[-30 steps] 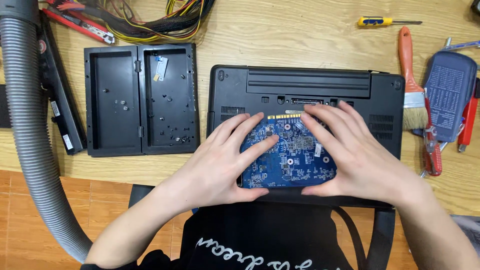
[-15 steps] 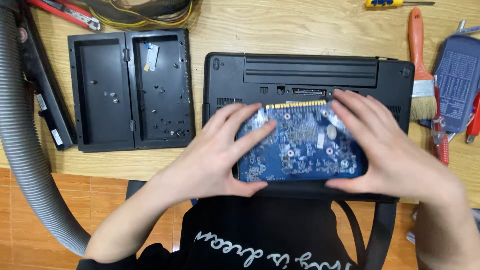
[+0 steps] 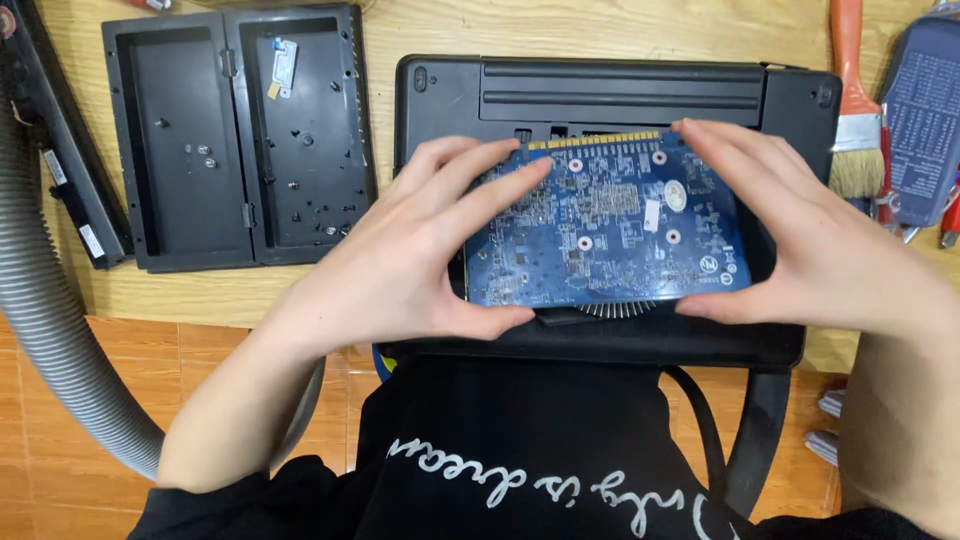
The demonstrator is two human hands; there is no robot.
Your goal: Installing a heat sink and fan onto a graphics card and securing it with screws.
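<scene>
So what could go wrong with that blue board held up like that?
Both the left hand and right hand grip the blue circuit board by its edges above the black case; a slip could drop it onto the case. Fingers lie across its tiny parts and near the gold contacts, so smudges or static might harm them. Loose screws lie in the open black tray nearby and could scatter if it gets bumped.
</scene>
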